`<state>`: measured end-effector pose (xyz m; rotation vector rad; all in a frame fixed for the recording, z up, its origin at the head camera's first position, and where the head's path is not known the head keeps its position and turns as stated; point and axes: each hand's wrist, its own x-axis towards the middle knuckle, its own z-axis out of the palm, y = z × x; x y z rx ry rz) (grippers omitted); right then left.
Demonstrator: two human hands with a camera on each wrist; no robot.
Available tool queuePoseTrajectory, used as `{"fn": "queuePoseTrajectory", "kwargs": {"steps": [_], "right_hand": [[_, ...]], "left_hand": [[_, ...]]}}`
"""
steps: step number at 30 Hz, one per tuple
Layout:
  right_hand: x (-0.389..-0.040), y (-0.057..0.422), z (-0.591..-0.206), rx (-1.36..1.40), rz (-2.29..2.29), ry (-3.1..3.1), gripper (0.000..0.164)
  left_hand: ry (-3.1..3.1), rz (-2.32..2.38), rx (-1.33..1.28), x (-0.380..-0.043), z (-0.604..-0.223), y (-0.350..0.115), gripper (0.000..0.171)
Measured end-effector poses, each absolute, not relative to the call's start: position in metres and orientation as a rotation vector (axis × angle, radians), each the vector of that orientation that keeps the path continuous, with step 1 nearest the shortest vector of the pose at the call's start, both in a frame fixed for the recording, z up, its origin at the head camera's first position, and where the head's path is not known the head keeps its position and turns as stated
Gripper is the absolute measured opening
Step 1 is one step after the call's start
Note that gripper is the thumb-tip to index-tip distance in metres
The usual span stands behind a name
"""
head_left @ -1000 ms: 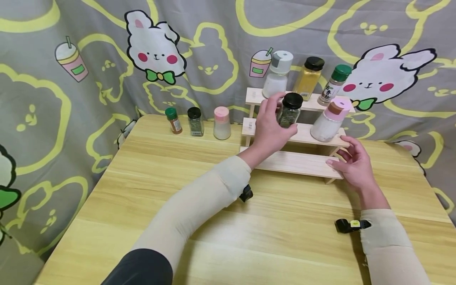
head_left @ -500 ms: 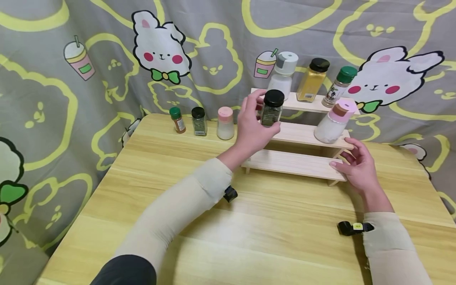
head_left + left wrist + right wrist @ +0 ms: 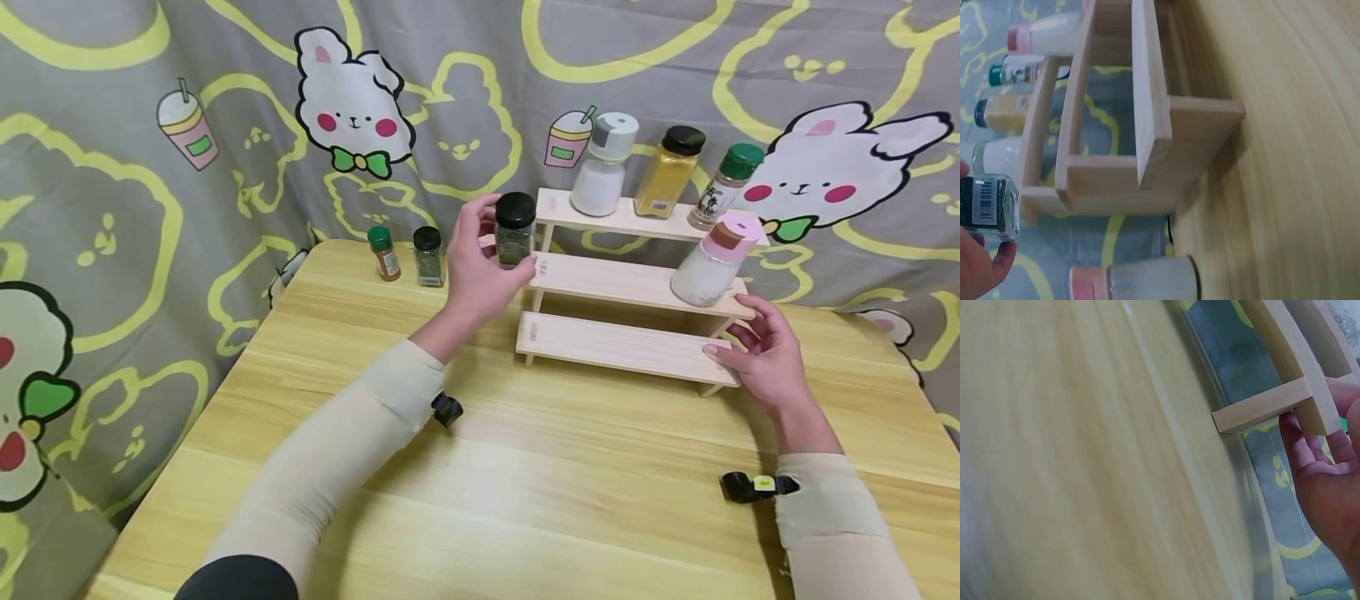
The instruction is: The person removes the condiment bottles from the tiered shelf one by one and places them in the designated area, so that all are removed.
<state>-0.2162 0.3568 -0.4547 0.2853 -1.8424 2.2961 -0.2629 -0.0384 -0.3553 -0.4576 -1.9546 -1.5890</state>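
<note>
My left hand [image 3: 480, 283] holds a square glass spice jar [image 3: 516, 232] with a black cap, its thumb and fingers round the sides. The jar is upright, raised off the shelves at the left end of a three-tier wooden rack [image 3: 622, 343]. Dark green flakes and a barcode label show on it in the left wrist view. At the rack's right end, my right hand [image 3: 772, 358] grips the edge, thumb on the lowest shelf and fingers by the middle one. On the middle shelf stands a pink-capped shaker [image 3: 708, 271] with white contents.
A white-capped shaker [image 3: 600, 171], a yellow spice jar [image 3: 667, 179] and a green-capped bottle [image 3: 723, 192] occupy the top shelf. Two small jars, one green-capped [image 3: 386, 257] and one black-capped [image 3: 430, 260], stand on the table's back left. Another pink-capped shaker [image 3: 1154, 281] stands beside the rack.
My left hand has carried the black-capped jar leftward, from over the middle shelf to the rack's left end. My right hand keeps its grip on the rack. The head view has shifted slightly.
</note>
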Motion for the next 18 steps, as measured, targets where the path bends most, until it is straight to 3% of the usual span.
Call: {"fn": "queuePoseTrajectory", "kwargs": {"steps": [18], "right_hand": [[-0.216,0.355,-0.455,0.305,2.309,-1.816,0.086]], "left_hand": [[-1.925,-1.586,-0.383,-0.266,-0.365,-0.089,0.075]]}}
